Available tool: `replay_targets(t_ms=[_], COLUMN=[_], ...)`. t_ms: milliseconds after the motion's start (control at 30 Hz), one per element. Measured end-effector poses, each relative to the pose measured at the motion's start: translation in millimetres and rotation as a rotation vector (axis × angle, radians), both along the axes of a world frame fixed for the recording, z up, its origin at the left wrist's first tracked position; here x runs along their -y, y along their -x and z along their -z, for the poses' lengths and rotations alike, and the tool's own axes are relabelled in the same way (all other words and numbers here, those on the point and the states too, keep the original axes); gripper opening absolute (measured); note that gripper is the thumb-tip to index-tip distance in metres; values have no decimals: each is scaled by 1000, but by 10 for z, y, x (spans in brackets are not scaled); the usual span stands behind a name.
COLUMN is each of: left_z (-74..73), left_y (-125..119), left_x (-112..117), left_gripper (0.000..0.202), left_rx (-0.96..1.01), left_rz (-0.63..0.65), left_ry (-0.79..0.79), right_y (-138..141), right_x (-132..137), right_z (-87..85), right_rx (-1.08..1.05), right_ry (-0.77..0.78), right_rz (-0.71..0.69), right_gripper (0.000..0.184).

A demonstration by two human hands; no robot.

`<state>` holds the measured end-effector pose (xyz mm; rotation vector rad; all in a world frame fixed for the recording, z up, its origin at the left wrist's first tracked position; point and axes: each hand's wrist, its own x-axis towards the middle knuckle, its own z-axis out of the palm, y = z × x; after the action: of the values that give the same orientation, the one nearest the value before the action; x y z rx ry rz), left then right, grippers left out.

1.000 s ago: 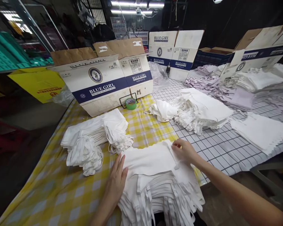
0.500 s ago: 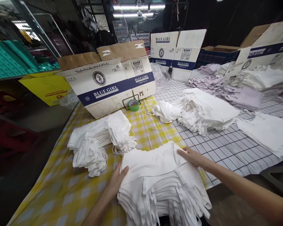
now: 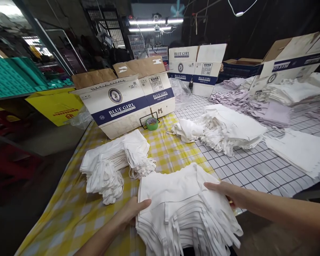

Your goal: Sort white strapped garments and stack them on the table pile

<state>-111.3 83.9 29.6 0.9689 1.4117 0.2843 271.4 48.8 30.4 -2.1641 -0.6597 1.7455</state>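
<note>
A thick stack of white strappy garments (image 3: 173, 188) lies in front of me, its many narrow straps hanging toward my body. My left hand (image 3: 135, 208) grips the stack's left edge, thumb on top and fingers hidden beneath. At the right edge, my right hand (image 3: 226, 192) holds it the same way, most of its fingers tucked under the cloth. Just beyond the left hand sits a folded white pile (image 3: 114, 156) with bunched straps. Another heap of white garments (image 3: 229, 124) rests farther off to the right.
A yellow checked cloth (image 3: 69, 209) and a white grid cloth (image 3: 229, 174) cover the table. Cartons (image 3: 133, 103) stand at the back, with green tape (image 3: 152, 123) before one. Lilac garments (image 3: 277, 113) and flat white pieces (image 3: 301, 149) lie right. A yellow bag (image 3: 56, 106) is left.
My right hand has slid down along the stack's right edge toward me. My left hand has shifted slightly lower on the left edge. The view has tilted up a little.
</note>
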Motion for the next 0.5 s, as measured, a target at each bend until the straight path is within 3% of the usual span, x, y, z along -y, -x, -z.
replay_targets(t_ms=[133, 267, 500], left_z=[10, -79, -173], left_y=[33, 0, -156], left_x=[29, 77, 288], left_gripper=[54, 54, 61], left_rx=[30, 177, 248], left_rz=[32, 45, -94], left_ry=[95, 125, 60], right_y=[78, 155, 192], right_x=[90, 181, 166], right_z=[-161, -315, -294], right_rx=[-115, -348, -340], right_ry=[-71, -244, -283], right_rz=[-66, -45, 14], right_gripper=[51, 49, 44])
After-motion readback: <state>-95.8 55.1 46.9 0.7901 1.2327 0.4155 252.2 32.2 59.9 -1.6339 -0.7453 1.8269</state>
